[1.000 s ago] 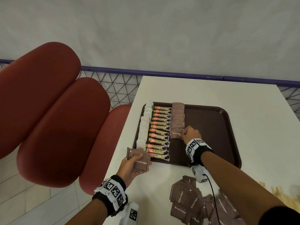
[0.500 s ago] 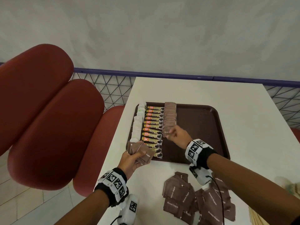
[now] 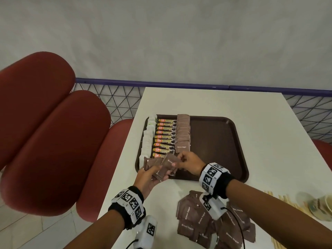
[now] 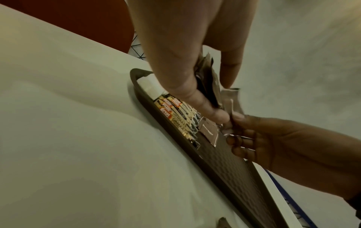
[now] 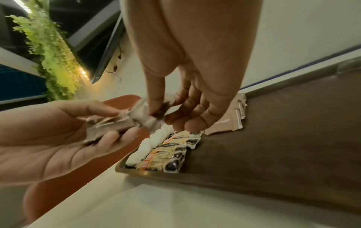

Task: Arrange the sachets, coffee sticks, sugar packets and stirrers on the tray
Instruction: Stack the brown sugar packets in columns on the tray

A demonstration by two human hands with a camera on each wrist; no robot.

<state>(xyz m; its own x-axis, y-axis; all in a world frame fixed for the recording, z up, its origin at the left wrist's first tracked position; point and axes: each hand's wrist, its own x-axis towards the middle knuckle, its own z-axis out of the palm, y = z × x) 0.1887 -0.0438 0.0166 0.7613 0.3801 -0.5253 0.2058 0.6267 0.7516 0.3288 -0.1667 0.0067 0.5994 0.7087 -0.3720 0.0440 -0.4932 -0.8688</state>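
Right grip (image 3: pixel 188 161) pinches one flat brown paper packet (image 3: pixel 169 161) from the left grip's (image 3: pixel 149 178) clutched sheaf (image 3: pixel 154 168).

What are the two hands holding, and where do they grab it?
The left hand holds a small stack of brown sugar packets, thumb on top, fingers underneath. The right hand pinches the top packet by its near edge.

- We see white sachets (image 3: pixel 147 141), coffee sticks (image 3: pixel 164 139) and brown sugar packets (image 3: pixel 183 133) in rows along the tray's (image 3: pixel 215 141) left edge.
- Loose packets (image 3: pixel 197 220) and stirrers (image 3: pixel 285 200) lie at the table's (image 3: pixel 260 132) near edge.
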